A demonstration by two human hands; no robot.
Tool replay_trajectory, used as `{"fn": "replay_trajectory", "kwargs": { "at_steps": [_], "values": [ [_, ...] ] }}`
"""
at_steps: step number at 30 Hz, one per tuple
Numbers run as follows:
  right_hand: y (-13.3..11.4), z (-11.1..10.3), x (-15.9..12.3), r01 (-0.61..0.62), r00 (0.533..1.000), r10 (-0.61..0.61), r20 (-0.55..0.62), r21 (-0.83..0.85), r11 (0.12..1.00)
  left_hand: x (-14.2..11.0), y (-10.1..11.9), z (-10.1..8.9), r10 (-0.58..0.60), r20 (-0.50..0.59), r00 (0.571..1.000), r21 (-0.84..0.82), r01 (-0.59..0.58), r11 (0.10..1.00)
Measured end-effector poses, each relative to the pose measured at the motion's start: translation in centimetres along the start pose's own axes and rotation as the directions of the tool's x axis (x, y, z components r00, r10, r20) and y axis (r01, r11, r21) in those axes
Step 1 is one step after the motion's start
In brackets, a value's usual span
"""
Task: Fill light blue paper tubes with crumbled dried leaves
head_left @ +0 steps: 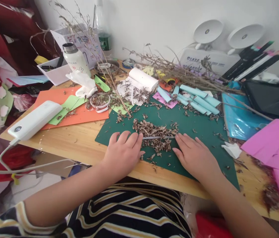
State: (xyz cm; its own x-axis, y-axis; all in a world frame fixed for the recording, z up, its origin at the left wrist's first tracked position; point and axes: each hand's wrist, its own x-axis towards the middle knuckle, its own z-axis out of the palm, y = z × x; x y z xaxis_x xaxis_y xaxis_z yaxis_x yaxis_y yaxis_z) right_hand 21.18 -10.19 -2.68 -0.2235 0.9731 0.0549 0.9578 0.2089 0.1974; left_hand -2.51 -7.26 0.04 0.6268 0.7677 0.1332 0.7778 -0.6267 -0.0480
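A thin pale strip lies across a heap of dried, curled leaves on a green cutting mat. My left hand rests palm down at the strip's left end, index fingertip on it and thumb lower, near the leaves. At the right end, my right hand presses its fingertips the same way, the thumb a little below. Leaf bits lie on both sides of the strip. What is under my palms is hidden.
Pale blue paper rolls, a white roll and dry twigs lie behind the mat. A white power bank with a cable is at left, beside orange paper. Pink sheets and a dark tablet are at right.
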Motion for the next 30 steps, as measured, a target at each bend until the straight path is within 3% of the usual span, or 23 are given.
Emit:
{"fn": "replay_trajectory", "kwargs": {
  "at_steps": [5,15,25,30],
  "values": [
    [-0.4,-0.2,0.0,-0.034,0.995,0.035,0.097,-0.014,0.999,-0.9,1.2,0.2,-0.005,0.075,0.997,-0.066,0.010,0.998],
    [-0.2,-0.5,0.4,-0.069,0.972,0.064,0.226,0.014,0.998,-0.9,1.4,1.2,-0.039,0.071,0.997,-0.097,0.045,0.994],
    [0.1,-0.2,1.3,-0.091,0.959,0.075,0.273,0.048,0.995,0.0,1.2,1.1,-0.091,0.267,0.959,-0.095,0.121,0.988],
    [0.0,-0.1,1.7,-0.091,0.958,0.077,0.275,0.039,0.995,0.3,1.5,1.5,-0.137,0.292,0.947,-0.078,0.166,0.983]
  ]
}}
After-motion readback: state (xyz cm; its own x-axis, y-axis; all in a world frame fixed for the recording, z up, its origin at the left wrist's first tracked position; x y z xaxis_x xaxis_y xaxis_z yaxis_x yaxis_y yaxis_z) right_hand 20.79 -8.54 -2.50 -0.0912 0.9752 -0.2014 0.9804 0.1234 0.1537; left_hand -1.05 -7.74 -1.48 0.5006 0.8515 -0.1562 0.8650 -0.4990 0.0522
